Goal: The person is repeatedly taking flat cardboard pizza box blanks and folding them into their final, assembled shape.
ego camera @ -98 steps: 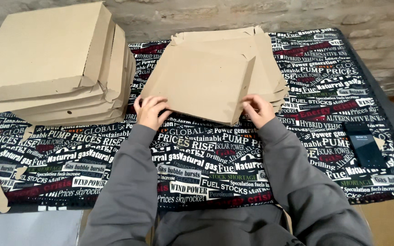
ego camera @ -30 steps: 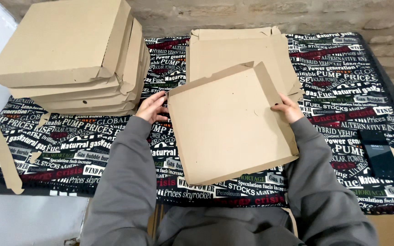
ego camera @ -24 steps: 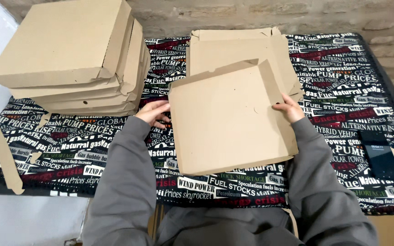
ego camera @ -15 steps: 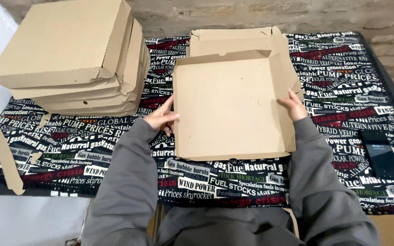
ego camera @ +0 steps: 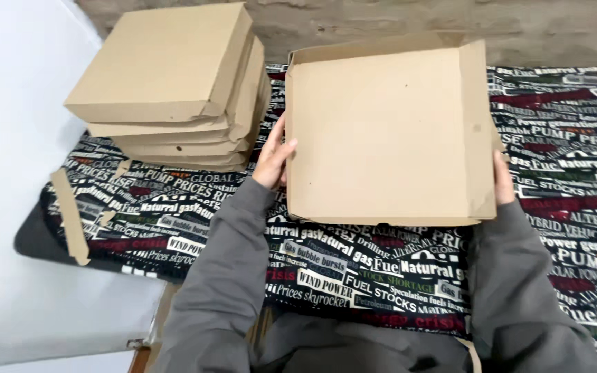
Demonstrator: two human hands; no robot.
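Observation:
I hold a flat brown cardboard box blank [ego camera: 388,135] up in front of me, tilted toward the camera, with its side flaps partly folded up. My left hand [ego camera: 273,157] grips its left edge. My right hand [ego camera: 503,181] grips its right edge, mostly hidden behind the cardboard. Both arms wear grey sleeves. The blank hides the pile of flat blanks that lay behind it on the table.
A stack of several folded brown cardboard boxes [ego camera: 174,90] stands at the back left on a table covered by a black cloth with printed lettering [ego camera: 354,269]. Cardboard strips [ego camera: 70,214] lie at the table's left edge. A stone wall runs behind.
I lifted one blank off the pile, pulled it toward me and raised it upright; it now fills the middle of the view and the camera has moved closer.

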